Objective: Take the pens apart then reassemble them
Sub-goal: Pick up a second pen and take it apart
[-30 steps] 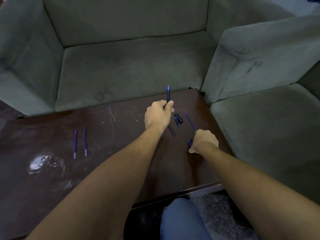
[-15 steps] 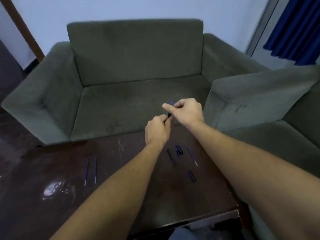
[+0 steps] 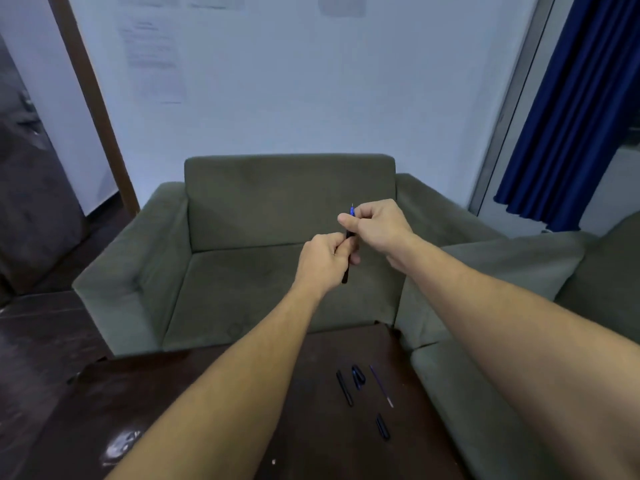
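My left hand (image 3: 323,261) grips a dark pen barrel (image 3: 345,271) upright, raised in front of the sofa. My right hand (image 3: 377,225) pinches the pen's upper end, where a blue tip (image 3: 352,212) sticks out above my fingers. On the dark table (image 3: 207,382) below lie loose parts: a black barrel (image 3: 344,388), a dark cap (image 3: 358,376), a thin blue refill (image 3: 380,385) and another short dark piece (image 3: 382,426).
A grey-green sofa (image 3: 277,209) stands behind the table, and a second sofa (image 3: 519,271) lies to the right. A blue curtain (image 3: 571,109) hangs at the right. A shiny smear (image 3: 121,445) marks the table's left front.
The camera has tilted up, so the table sits lower in view. My right hand left the table and came up to the pen that my left hand holds; both hands have risen.
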